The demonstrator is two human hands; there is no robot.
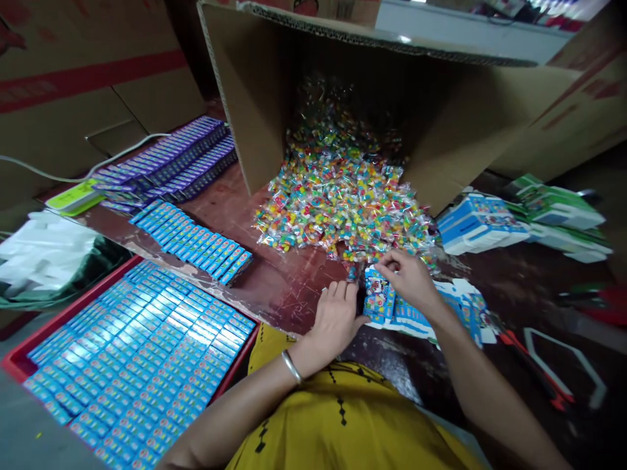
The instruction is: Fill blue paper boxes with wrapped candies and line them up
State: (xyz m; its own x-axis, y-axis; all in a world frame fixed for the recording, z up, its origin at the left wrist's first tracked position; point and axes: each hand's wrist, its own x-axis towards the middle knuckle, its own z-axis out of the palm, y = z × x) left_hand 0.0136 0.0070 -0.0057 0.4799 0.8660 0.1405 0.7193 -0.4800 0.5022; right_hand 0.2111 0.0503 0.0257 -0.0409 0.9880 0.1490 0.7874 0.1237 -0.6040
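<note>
My left hand [336, 321] rests palm down at the table edge, fingers stretched forward and thumb apart. Its thumb points toward a small blue printed carton [378, 297], beside which the hand lies. Over the carton's upper end my right hand [409, 277] is closed in a pinch, thumb and forefinger together; what is between the fingertips is hidden. Under and beside the right wrist lies a spread row of flat blue and white cartons [416, 318]. Just beyond both hands is a heap of clear packets of colourful candy [337, 202].
The heap spills from a large cardboard box [259, 124] on its side. At left are rows of blue cartons [191, 241], purple cartons [166, 163] and a red tray [17, 356] full of blue cartons. Carton stacks [477, 225] and a red-handled tool [536, 369] lie right.
</note>
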